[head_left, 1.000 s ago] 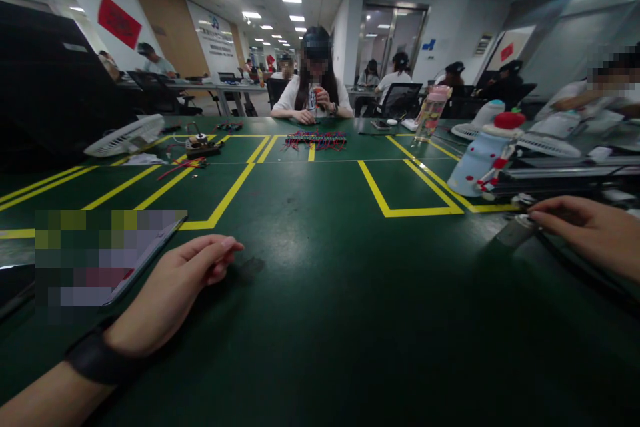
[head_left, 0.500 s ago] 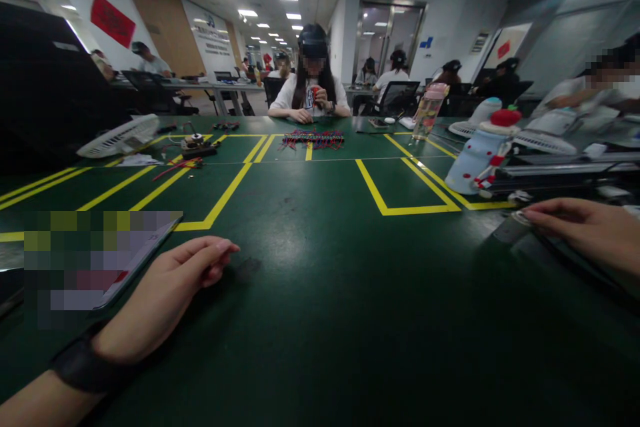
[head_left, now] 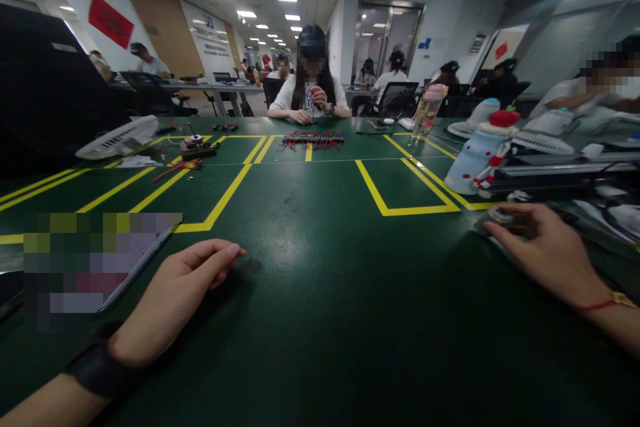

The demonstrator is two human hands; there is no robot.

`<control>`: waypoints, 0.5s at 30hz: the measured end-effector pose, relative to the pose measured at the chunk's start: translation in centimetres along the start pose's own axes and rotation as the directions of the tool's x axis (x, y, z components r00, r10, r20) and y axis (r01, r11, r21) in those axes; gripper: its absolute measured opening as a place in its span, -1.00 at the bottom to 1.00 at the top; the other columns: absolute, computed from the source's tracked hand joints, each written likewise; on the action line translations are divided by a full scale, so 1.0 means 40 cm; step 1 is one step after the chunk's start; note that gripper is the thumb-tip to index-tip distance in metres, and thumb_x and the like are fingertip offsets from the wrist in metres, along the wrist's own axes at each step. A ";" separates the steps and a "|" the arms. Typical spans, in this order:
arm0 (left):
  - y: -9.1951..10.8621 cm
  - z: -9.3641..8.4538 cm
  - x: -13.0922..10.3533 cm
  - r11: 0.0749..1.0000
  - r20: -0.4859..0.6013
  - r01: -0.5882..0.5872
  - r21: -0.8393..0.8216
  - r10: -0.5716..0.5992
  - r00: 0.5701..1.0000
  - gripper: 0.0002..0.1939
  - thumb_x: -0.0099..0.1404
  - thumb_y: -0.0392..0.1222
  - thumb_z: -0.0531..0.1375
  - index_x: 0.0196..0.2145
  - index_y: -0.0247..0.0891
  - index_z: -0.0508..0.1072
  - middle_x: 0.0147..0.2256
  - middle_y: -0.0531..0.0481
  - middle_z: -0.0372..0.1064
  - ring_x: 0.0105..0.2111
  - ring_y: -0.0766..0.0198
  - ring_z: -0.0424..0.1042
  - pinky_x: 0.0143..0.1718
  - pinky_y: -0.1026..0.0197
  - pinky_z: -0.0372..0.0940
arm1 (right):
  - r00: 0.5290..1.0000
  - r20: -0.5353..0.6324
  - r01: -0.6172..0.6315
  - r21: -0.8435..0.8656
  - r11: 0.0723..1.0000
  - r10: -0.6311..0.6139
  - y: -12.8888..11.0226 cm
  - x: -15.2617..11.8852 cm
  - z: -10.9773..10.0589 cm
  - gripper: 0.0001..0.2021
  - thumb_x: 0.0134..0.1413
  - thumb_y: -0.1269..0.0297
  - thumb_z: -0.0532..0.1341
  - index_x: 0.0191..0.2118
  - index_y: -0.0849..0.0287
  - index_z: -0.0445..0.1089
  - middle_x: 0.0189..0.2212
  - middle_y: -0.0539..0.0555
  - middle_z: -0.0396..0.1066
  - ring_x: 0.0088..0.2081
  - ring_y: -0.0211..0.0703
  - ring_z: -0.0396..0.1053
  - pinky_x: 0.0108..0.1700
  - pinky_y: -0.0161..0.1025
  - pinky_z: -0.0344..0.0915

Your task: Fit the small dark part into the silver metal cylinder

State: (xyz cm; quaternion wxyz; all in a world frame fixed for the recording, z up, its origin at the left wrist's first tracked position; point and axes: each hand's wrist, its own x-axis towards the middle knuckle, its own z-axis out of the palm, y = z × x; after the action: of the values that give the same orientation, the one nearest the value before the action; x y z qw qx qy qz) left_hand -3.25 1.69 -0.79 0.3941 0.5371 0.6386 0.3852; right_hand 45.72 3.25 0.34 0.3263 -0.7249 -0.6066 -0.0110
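My left hand [head_left: 187, 287], with a black band on its wrist, rests on the green table [head_left: 320, 320]. Its fingers are curled in with the thumb against them, and nothing shows in them. At the right, my right hand [head_left: 545, 250], wearing a red cord, has thumb and fingers around a small grey cylinder [head_left: 499, 216] low over the table. The fingers partly cover the cylinder, and motion blurs it. Left of my left hand lies a flat, blurred-out item [head_left: 143, 273]. A blue bottle [head_left: 473, 157] with a red top stands beyond my right hand.
Yellow tape [head_left: 420, 211] marks the table. A bundle of coloured wires [head_left: 313, 140] lies before a person [head_left: 310, 90] seated opposite. White fans [head_left: 120, 137] lie at both sides. A clear bottle [head_left: 429, 113] stands at the back right, near dark metal bars [head_left: 565, 173].
My right hand has moved left and more of it is in view, its fingers now further around the grey cylinder, which has shifted slightly up and left. My left hand has barely moved.
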 end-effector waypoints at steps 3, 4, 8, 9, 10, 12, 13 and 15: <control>-0.003 0.004 0.000 0.994 0.020 -0.024 0.105 0.022 1.000 -0.66 0.22 0.12 0.14 -0.22 -0.18 0.48 -0.49 0.12 0.24 -0.46 0.27 0.20 -0.44 0.28 0.10 | 0.950 0.075 0.280 0.229 0.932 -0.304 -0.122 -0.055 0.068 -0.59 0.02 0.14 0.23 -0.01 0.12 0.26 -0.06 0.15 0.36 -0.11 -0.15 0.40 -0.05 -0.18 0.36; -0.002 0.005 -0.001 0.991 0.021 -0.035 0.127 0.032 0.999 -0.65 0.22 0.13 0.13 -0.23 -0.18 0.49 -0.49 0.11 0.24 -0.46 0.26 0.20 -0.45 0.27 0.10 | 0.905 0.121 0.355 0.311 0.882 -0.407 -0.173 -0.077 0.089 -0.61 0.04 0.18 0.22 0.00 0.11 0.25 -0.04 0.13 0.34 -0.08 -0.17 0.38 -0.02 -0.18 0.35; 0.008 0.003 -0.006 0.974 0.054 -0.085 0.209 0.075 0.996 -0.66 0.22 0.14 0.13 -0.26 -0.15 0.50 -0.44 0.08 0.35 -0.43 0.24 0.26 -0.43 0.28 0.14 | 0.708 0.299 0.421 0.549 0.722 -0.640 -0.360 -0.153 0.149 -0.67 0.11 0.27 0.15 0.01 0.11 0.22 -0.04 0.09 0.33 -0.07 -0.25 0.34 0.01 -0.22 0.33; 0.011 0.001 -0.007 0.970 0.066 -0.093 0.227 0.080 0.995 -0.67 0.22 0.14 0.13 -0.27 -0.14 0.50 -0.41 0.07 0.38 -0.42 0.24 0.29 -0.42 0.28 0.15 | 0.682 0.313 0.415 0.578 0.703 -0.661 -0.389 -0.164 0.158 -0.67 0.11 0.28 0.15 0.01 0.11 0.22 -0.05 0.09 0.33 -0.08 -0.26 0.33 0.02 -0.22 0.32; 0.013 -0.001 -0.008 0.965 0.079 -0.100 0.244 0.083 0.993 -0.67 0.22 0.13 0.13 -0.27 -0.13 0.50 -0.39 0.06 0.40 -0.40 0.23 0.31 -0.40 0.27 0.17 | 0.669 0.319 0.407 0.598 0.690 -0.671 -0.408 -0.171 0.166 -0.68 0.11 0.28 0.15 0.01 0.12 0.22 -0.06 0.09 0.32 -0.08 -0.26 0.32 0.02 -0.21 0.31; 0.017 0.000 -0.010 0.954 0.092 -0.117 0.275 0.095 0.991 -0.68 0.23 0.12 0.13 -0.27 -0.13 0.50 -0.36 0.03 0.43 -0.37 0.20 0.35 -0.38 0.26 0.19 | 0.665 0.327 0.380 0.626 0.681 -0.671 -0.420 -0.178 0.179 -0.67 0.10 0.30 0.14 0.02 0.12 0.21 -0.06 0.09 0.32 -0.09 -0.26 0.32 0.01 -0.20 0.31; 0.021 0.004 -0.011 0.947 0.095 -0.132 0.292 0.108 0.990 -0.69 0.24 0.11 0.12 -0.26 -0.13 0.50 -0.34 0.02 0.44 -0.35 0.19 0.36 -0.36 0.25 0.20 | 0.670 0.333 0.359 0.637 0.682 -0.663 -0.418 -0.180 0.184 -0.65 0.10 0.30 0.15 0.03 0.11 0.20 -0.05 0.09 0.31 -0.09 -0.26 0.32 0.01 -0.20 0.31; 0.037 0.024 -0.014 0.927 0.117 -0.189 0.324 0.159 0.980 -0.70 0.26 0.09 0.11 -0.21 -0.11 0.50 -0.27 0.00 0.45 -0.31 0.17 0.38 -0.33 0.22 0.22 | 0.689 0.352 0.303 0.655 0.692 -0.634 -0.407 -0.180 0.193 -0.56 0.07 0.28 0.18 0.09 0.10 0.14 -0.04 0.10 0.31 -0.09 -0.24 0.33 0.01 -0.18 0.30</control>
State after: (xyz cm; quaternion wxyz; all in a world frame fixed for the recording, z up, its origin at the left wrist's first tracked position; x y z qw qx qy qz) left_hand -1.74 1.39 0.24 0.2897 0.6672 0.6262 0.2809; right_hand 26.46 1.55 -1.23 0.3140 -0.3801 -0.8216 0.2861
